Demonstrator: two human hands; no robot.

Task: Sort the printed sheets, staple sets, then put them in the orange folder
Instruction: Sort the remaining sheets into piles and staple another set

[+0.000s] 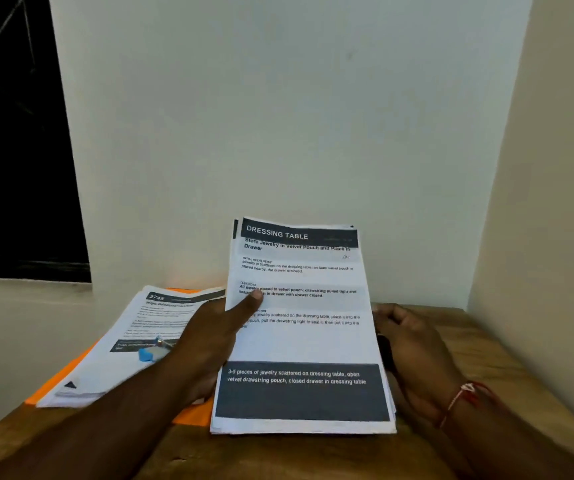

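Two piles of sheets: one held stack [301,341] that you tilt up on end before you, its lower edge low over the table [486,341]; one second pile [116,348] lying flat to your left.
One orange folder [188,415]: flat on the table under the second pile, its orange showing at the near left and beside the held stack's lower left corner.
One blue stapler [150,353]: lying on top of the second pile, just beside your left wrist.
Left grip [209,337]: pinching the held stack at its left edge, thumb pressed on the printed front, the other fingers hidden behind the paper.
Right grip [413,344]: curled at the stack's right edge, mostly behind it; you cannot tell whether it clasps the sheets or something dark beside them.
One red thread [465,393]: round your right wrist.
One table: wooden, set in a corner of two pale walls [278,116].
Top sheet: headed "DRESSING TABLE", two dark bands, one at the top, one at the bottom.
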